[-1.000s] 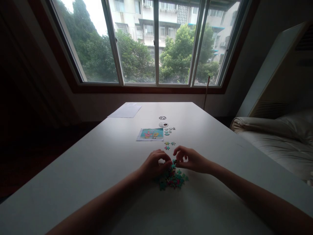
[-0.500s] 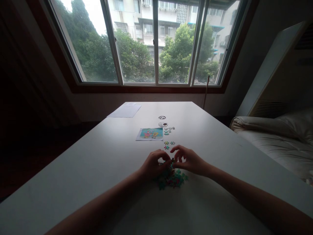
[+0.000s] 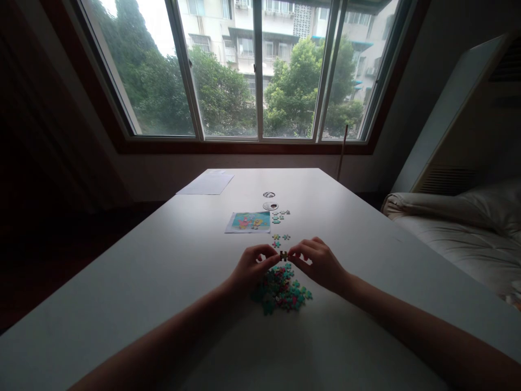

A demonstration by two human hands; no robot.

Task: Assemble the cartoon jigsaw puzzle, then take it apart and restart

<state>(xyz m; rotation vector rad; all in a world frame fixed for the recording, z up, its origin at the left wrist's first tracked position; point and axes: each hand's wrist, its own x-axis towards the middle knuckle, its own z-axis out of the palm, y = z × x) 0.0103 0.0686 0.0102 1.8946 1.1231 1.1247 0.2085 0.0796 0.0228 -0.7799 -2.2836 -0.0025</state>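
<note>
A small dark-looking jigsaw puzzle piece (image 3: 284, 256) is held up between my two hands. My left hand (image 3: 254, 266) pinches its left side with thumb and forefinger, and my right hand (image 3: 317, 262) pinches its right side. Just below the fingers lies a heap of loose puzzle pieces (image 3: 287, 290), mostly green with some red and pink. Beyond the hands, a few separate pieces (image 3: 277, 238) rest flat on the white table (image 3: 163, 282). Behind these sits another small group of pieces (image 3: 277, 217), beside a colourful cartoon picture sheet (image 3: 248, 221).
Two round flat items (image 3: 270, 206) lie farther up the table. White paper (image 3: 207, 183) is at its far left corner. A padded cream seat (image 3: 448, 228) stands to the right, and a thin stick (image 3: 342, 152) leans below the window (image 3: 260, 81).
My hands have lifted slightly away from the heap, uncovering more of it. My right hand's fingers have closed onto the puzzle piece, which now shows clearly between both hands.
</note>
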